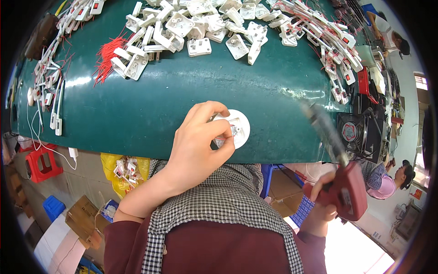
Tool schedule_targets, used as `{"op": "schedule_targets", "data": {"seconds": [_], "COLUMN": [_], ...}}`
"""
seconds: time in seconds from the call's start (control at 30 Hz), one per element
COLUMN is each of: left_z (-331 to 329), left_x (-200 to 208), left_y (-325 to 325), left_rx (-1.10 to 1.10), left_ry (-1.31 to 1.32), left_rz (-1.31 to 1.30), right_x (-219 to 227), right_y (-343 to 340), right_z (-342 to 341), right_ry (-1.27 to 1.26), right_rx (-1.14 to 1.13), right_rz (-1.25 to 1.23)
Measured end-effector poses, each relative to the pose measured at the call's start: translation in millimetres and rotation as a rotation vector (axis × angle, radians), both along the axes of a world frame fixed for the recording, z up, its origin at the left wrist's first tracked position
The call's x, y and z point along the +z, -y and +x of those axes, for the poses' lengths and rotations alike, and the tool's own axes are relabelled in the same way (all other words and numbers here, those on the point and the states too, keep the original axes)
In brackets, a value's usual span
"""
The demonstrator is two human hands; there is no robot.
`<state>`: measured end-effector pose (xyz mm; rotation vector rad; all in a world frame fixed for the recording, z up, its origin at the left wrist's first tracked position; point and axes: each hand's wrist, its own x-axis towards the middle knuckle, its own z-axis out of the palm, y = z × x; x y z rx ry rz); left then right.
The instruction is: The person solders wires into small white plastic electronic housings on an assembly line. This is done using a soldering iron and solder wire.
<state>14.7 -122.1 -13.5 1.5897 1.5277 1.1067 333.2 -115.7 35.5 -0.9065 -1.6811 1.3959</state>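
Note:
My left hand [198, 132] rests over the table near its front edge, thumb and fingers closed on a round white plastic housing [243, 128]. Small metal parts show inside the housing; its left side is hidden by my fingers. Off to the right, my right hand [323, 194] is wrapped round the handle of a dark red, pistol-shaped soldering gun [349, 192]. Its long grey barrel points up and left over the table and is smeared by motion. The tip stands apart from the housing.
White plastic housings [198, 47] are heaped along the far side, beside a bundle of red wires [109, 55]. Wired white power strips lie at left [58, 107] and right [349, 75]. A black fan unit [358, 132] stands at the right edge. Other people sit farther right.

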Motion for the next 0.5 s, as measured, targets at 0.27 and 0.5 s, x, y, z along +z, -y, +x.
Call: {"op": "schedule_targets", "data": {"seconds": [0.27, 0.5], "left_z": [4.8, 8.8], "left_x": [-0.2, -2.6], "left_y": [-0.3, 1.6], "left_rx": [0.022, 0.059], "left_ry": [-0.048, -0.06], "left_rz": [0.027, 0.066], "right_x": [7.9, -10.7], "right_y": [28.8, 32.7], "right_z": [-24.8, -11.0], "right_ry": [0.068, 0.084], "right_rx": [-0.172, -0.081], "right_rz": [-0.389, -0.186]}}
